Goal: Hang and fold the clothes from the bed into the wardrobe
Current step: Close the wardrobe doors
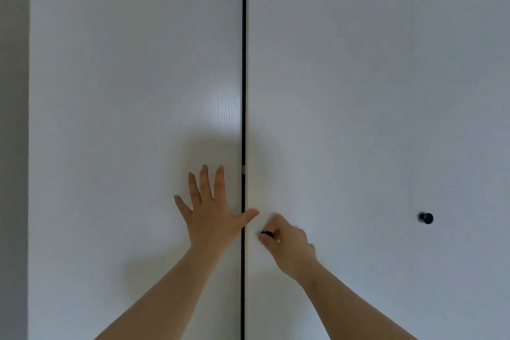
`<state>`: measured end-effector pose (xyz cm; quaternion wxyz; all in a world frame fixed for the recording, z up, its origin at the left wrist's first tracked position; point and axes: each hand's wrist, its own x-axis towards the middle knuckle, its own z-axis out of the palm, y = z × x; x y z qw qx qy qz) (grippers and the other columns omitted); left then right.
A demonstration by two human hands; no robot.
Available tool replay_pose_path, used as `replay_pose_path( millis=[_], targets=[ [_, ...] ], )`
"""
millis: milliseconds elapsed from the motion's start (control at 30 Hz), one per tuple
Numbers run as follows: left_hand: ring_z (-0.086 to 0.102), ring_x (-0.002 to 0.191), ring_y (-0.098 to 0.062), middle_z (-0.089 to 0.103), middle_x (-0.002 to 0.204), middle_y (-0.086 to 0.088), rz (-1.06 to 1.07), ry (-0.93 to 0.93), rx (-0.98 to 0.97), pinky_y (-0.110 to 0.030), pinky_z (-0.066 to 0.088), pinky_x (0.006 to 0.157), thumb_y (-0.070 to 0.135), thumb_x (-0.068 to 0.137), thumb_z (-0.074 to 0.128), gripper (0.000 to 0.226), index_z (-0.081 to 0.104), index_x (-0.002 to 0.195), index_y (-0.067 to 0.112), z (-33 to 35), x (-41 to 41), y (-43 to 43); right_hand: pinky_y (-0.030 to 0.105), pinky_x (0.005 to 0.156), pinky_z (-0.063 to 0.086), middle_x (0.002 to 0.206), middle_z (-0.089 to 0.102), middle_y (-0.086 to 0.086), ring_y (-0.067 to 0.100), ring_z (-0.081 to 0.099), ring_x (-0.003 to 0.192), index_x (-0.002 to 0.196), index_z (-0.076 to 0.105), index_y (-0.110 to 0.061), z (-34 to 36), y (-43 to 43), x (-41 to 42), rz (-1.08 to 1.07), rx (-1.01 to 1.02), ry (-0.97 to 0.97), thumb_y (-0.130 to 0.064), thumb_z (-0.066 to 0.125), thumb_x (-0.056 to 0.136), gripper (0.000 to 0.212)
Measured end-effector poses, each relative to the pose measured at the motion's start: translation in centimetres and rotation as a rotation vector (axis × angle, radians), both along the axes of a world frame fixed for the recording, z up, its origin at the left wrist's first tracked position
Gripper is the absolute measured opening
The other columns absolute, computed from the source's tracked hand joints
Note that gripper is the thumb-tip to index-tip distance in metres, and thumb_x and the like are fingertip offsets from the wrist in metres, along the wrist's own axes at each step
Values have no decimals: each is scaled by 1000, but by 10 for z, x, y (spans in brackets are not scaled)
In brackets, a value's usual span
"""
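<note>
Now bracing left door with flat, released left hand, pinching knob at four o'clock with right hand to pull.

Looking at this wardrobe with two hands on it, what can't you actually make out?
Head view:
- The wardrobe's inside: hidden behind the left door and right door; only a dark gap shows.
- The knob: mostly covered by the right hand pinching it.
- The bed and clothes: outside the frame.
- The doors' lower ends: cut off by the bottom edge.
</note>
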<state>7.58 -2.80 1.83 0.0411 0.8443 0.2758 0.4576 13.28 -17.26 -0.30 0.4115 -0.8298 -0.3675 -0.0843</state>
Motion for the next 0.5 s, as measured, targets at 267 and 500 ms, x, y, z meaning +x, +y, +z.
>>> replay_pose_path(
  millis=[267, 500],
  targets=[
    [-36, 131, -32, -34, 146, -12, 9, -46, 16, -63, -5, 108, 78, 72, 36, 108, -26, 139, 21, -12, 34, 25, 33, 77, 31, 76, 50, -14, 15, 46, 92, 81, 41, -29, -3, 45, 27, -113, 23, -28, -37, 43, 94, 15],
    [26, 131, -54, 30, 143, -33, 66, -113, 156, -76, 17, 93, 61, 63, 69, 102, 36, 140, 3, -13, 46, 26, 32, 73, 29, 78, 51, -15, 14, 44, 91, 83, 42, -28, -3, 58, 40, -158, 8, -34, -41, 44, 92, 17]
  ],
)
